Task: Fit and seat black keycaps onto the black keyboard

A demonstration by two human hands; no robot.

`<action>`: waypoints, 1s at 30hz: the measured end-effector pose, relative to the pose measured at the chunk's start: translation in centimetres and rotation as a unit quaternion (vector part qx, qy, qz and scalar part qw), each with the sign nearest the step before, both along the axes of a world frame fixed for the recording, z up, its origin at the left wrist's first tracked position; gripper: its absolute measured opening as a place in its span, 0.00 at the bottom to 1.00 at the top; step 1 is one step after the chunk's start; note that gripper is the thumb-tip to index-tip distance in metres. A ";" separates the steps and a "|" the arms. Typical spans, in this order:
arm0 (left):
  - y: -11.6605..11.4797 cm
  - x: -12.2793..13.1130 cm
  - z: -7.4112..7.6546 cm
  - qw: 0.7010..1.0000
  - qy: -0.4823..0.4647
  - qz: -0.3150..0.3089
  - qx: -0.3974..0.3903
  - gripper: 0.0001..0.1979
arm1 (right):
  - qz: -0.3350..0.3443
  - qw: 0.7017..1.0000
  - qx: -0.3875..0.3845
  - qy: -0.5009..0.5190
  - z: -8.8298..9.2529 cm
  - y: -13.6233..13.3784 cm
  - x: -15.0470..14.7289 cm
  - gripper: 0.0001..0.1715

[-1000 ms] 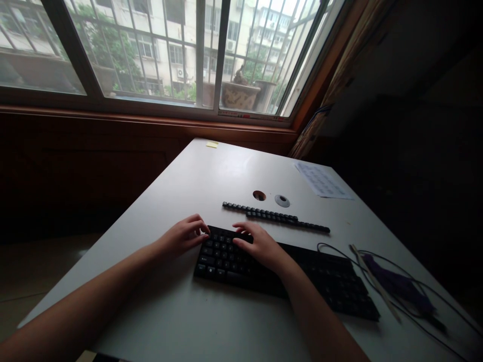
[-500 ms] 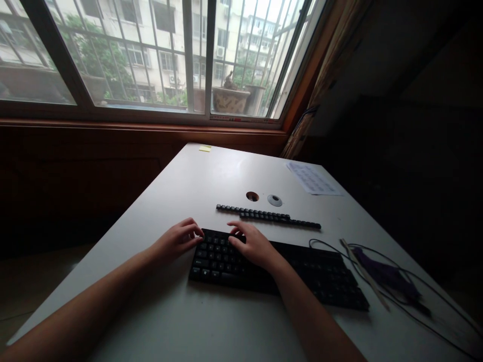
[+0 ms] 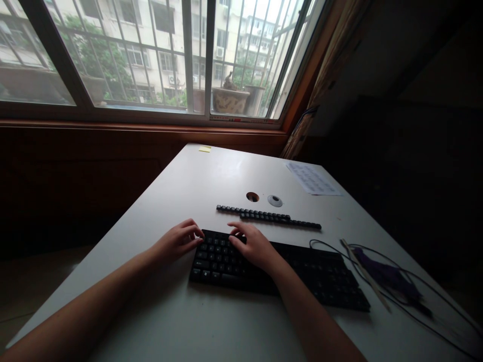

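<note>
A black keyboard (image 3: 234, 284) lies at a slant on the white table. At its upper left corner is my left hand (image 3: 180, 240), fingers bent and thumb along the left edge, closed on that corner. My right hand (image 3: 253, 246) reaches over the upper left keys. Its thumb and index fingertips come close together in a pinch near the top rows, with another finger lifted; whatever is between them is too small to make out. Behind the keyboard lie an upper row of loose black keycaps (image 3: 252, 212) and a lower one that reaches further right.
Right of the keyboard are a thin stick (image 3: 364, 274), a purple cloth (image 3: 388, 276) and a black cable (image 3: 411, 314). Further back are a round hole (image 3: 252, 197), its grey cover (image 3: 275, 200), a printed sheet (image 3: 315, 179) and yellow sticky notes (image 3: 205, 149). A barred window stands beyond.
Both hands stay almost in place at the keyboard's upper left. The keyboard and the loose keycaps show no clear movement.
</note>
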State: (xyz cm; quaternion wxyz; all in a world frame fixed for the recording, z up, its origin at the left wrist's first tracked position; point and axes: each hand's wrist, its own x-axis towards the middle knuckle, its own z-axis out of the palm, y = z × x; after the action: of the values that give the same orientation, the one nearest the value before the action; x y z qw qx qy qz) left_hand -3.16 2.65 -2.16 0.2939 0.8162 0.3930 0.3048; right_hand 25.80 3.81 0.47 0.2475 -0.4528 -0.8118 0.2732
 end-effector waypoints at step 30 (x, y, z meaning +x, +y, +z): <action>0.0 0.1 0.1 1.000 0.002 -0.002 0.000 0.10 | -0.005 0.999 -0.022 0.043 -0.6 0.6 0.2 0.21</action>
State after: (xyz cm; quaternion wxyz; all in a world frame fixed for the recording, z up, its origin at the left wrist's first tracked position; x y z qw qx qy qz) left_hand -3.09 2.62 -2.06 0.2936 0.8175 0.3925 0.3023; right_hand 26.04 4.42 -0.15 0.2735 -0.4500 -0.7920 0.3089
